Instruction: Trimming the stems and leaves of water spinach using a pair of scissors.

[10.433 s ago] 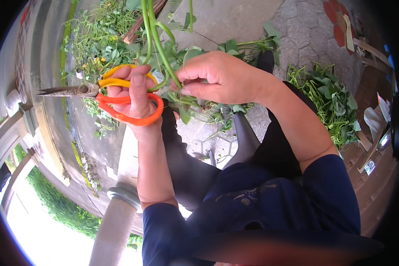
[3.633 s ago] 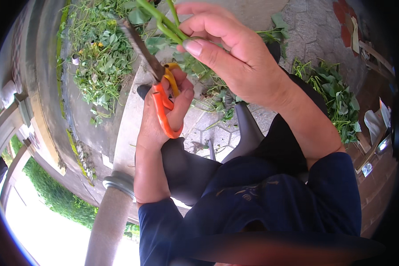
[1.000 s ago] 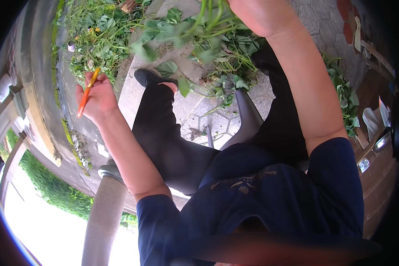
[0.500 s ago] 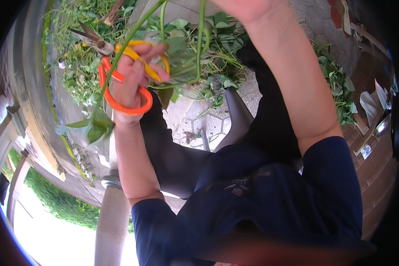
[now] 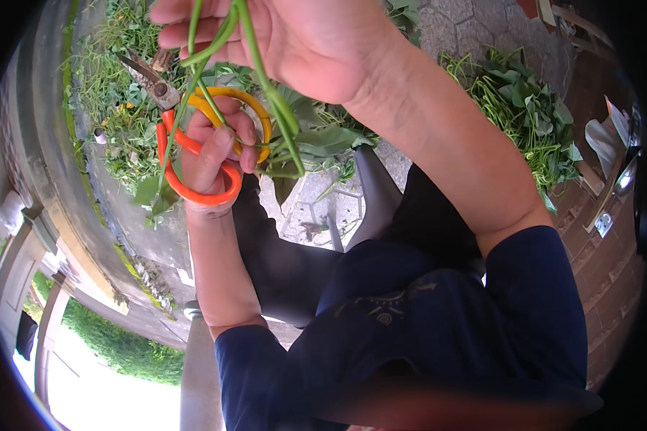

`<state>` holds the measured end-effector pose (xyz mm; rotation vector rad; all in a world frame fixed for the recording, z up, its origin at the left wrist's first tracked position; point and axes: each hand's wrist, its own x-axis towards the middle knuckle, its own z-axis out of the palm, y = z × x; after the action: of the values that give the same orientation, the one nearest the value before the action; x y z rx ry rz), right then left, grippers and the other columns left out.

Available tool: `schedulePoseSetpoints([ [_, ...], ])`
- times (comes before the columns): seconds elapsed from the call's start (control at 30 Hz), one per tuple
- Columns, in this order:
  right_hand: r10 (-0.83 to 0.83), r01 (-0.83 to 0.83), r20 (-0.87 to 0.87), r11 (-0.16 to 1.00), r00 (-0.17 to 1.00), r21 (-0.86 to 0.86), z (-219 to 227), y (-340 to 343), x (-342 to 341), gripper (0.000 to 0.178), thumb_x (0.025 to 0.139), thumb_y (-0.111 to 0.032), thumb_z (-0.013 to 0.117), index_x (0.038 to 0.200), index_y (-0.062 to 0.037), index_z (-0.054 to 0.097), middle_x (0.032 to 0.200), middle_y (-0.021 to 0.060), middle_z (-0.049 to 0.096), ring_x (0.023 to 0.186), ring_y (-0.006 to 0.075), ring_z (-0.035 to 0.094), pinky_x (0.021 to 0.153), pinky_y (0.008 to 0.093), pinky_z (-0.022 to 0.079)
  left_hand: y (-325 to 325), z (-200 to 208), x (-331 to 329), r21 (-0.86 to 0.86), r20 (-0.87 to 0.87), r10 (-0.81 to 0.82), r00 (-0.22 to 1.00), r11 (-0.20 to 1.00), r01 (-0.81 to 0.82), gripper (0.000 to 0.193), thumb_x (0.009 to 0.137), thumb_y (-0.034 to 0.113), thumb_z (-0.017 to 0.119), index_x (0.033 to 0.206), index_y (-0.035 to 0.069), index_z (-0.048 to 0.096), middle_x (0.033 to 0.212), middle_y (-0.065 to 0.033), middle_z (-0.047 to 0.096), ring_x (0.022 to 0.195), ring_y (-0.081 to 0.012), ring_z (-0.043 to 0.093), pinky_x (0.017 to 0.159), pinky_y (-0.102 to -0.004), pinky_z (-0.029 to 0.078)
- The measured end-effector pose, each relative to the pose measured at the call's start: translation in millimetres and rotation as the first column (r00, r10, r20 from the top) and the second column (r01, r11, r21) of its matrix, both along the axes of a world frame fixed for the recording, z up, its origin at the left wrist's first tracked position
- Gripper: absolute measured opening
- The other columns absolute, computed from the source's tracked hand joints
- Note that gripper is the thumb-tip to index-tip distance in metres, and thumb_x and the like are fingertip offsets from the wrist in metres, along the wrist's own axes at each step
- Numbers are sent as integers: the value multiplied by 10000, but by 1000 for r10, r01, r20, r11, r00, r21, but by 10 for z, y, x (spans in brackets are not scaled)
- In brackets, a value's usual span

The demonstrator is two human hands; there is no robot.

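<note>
My left hand [image 5: 212,151] is closed round the orange and yellow handles of a pair of scissors [image 5: 167,93]. Their worn metal blades point to the upper left and stand apart. Long green leafy stems [image 5: 260,68] loop past this hand, with leaves [image 5: 154,195] hanging beside its wrist. At the top edge is my right hand [image 5: 295,47], palm showing and fingers stretched to the left, apart from one another. The stems cross in front of its palm and fingers; its thumb is hidden, and no firm grip on them shows.
Heaps of cut greens [image 5: 126,108] lie on the ground beyond my hands, and another leafy pile [image 5: 528,108] is at right. Grey hexagonal paving [image 5: 453,25] shows between them. A grey chair-like leg [image 5: 375,190] stands between my knees. Papers [image 5: 602,147] lie at far right.
My right hand has come down and left into view, across the stems. The stems have swung left, and the scissors have dropped slightly. More of the right-hand pile shows.
</note>
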<state>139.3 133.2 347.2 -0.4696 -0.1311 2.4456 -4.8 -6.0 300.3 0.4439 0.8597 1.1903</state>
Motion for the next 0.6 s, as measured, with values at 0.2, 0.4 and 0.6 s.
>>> schedulePoseSetpoints([
  [0.2,3,5,-229,999,973,33,-136,13,1,258,944,-286,411,896,-42,477,822,90,569,835,200,546,806,328,443,110,-39,101,-9,69,-30,997,999,30,361,820,180,595,1098,-4,459,817,-131,567,550,-154,534,452,-223,434],
  [0.4,-43,-18,-451,991,892,-130,-158,178,176,283,968,-289,328,839,-65,443,680,32,492,635,170,518,815,386,461,87,-117,167,-124,-204,-125,971,987,101,384,800,137,600,1119,-13,447,922,-137,585,618,-144,554,553,-246,461],
  [0.6,-173,137,-469,984,866,-111,-108,414,389,327,977,-275,291,751,-64,398,548,6,378,485,153,429,801,414,463,32,-178,95,-222,-171,-402,899,905,363,371,783,75,591,1125,-1,468,942,-79,577,764,-146,585,660,-259,477],
])
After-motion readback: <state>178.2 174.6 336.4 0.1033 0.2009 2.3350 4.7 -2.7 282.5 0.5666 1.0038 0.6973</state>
